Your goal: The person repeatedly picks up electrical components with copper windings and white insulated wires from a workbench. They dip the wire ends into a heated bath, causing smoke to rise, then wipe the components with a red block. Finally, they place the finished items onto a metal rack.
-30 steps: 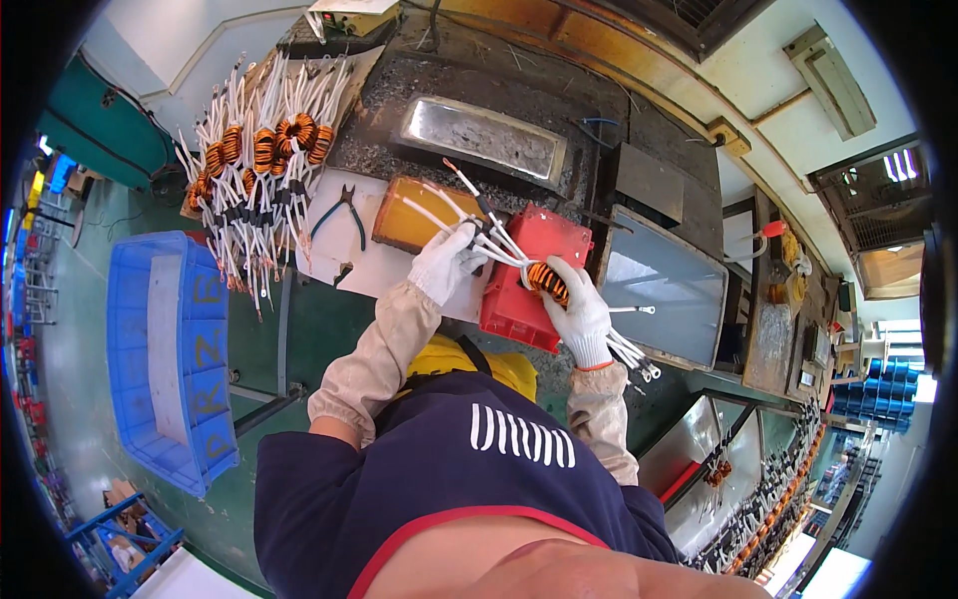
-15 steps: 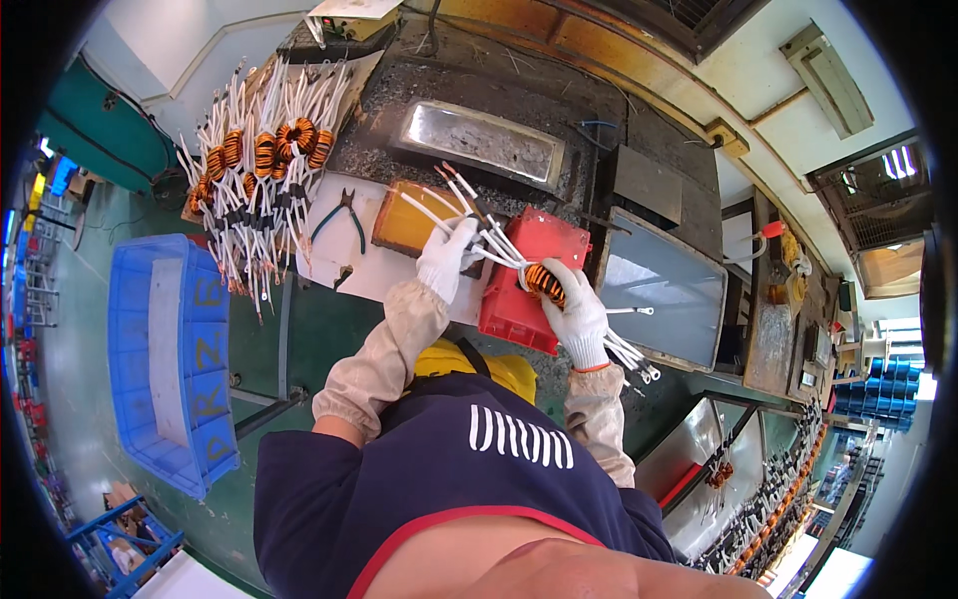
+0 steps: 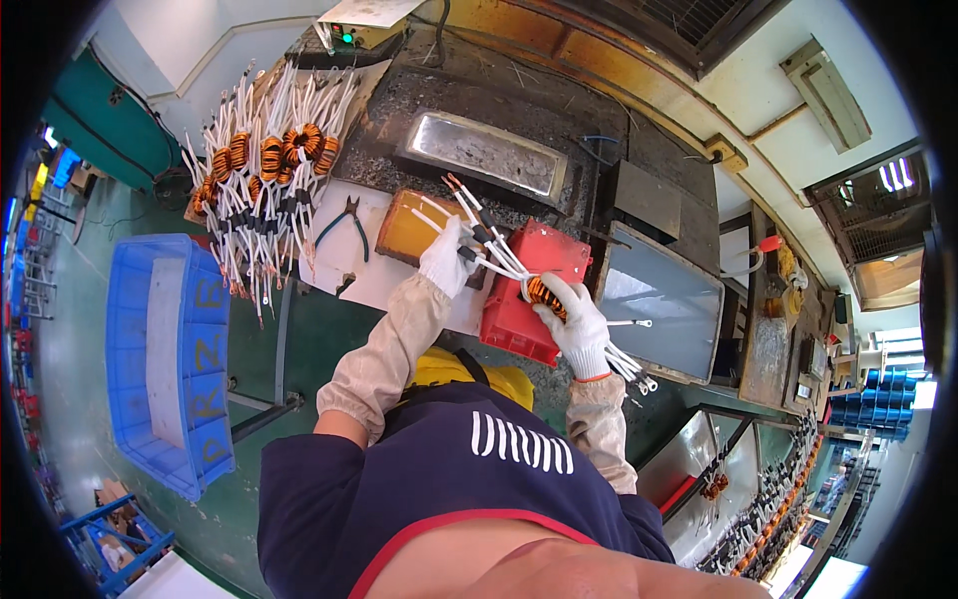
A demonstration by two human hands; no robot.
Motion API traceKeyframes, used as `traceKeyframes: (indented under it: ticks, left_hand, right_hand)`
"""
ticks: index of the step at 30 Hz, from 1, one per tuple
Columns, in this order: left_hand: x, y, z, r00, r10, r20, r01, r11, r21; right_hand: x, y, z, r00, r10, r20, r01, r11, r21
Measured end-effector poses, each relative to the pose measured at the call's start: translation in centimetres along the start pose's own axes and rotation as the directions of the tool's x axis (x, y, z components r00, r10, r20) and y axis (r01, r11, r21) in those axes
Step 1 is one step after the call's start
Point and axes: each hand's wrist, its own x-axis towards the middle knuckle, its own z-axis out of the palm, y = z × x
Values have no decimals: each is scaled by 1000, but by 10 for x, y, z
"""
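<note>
My right hand (image 3: 577, 329), in a white glove, is closed round a toroidal coil (image 3: 545, 298) wound in orange and black, above a red plastic box (image 3: 531, 285). White lead wires (image 3: 507, 262) run from the coil up and left; others with ring terminals stick out below and right of the hand. My left hand (image 3: 449, 258), gloved too, has its fingers closed on the white lead wires by their black sleeves. The copper ends (image 3: 453, 184) point towards a metal trough (image 3: 483, 155) with a silvery surface. Beside my left hand lies an amber block (image 3: 407, 226).
Several finished-looking coils with white leads (image 3: 269, 160) are piled at the back left. Cutting pliers (image 3: 344, 228) lie on the white board. A blue crate (image 3: 165, 359) stands at left; a grey-topped tray (image 3: 659, 304) sits to the right.
Both hands still hold the coil and its leads. The leads' ends have shifted slightly to the right and down, and the left hand sits a little further right.
</note>
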Motion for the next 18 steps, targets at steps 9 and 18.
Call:
traceKeyframes:
  ticks: [9, 18]
  left_hand:
    - [-49, 16, 23, 991, 92, -94, -88, 995, 49]
    - [-56, 10, 18, 970, 220, -108, -195, 961, 198]
  right_hand:
    - [3, -4, 0, 999, 45, 7, -45, 999, -24]
    - [0, -2, 3, 1000, 18, -20, -19, 998, -53]
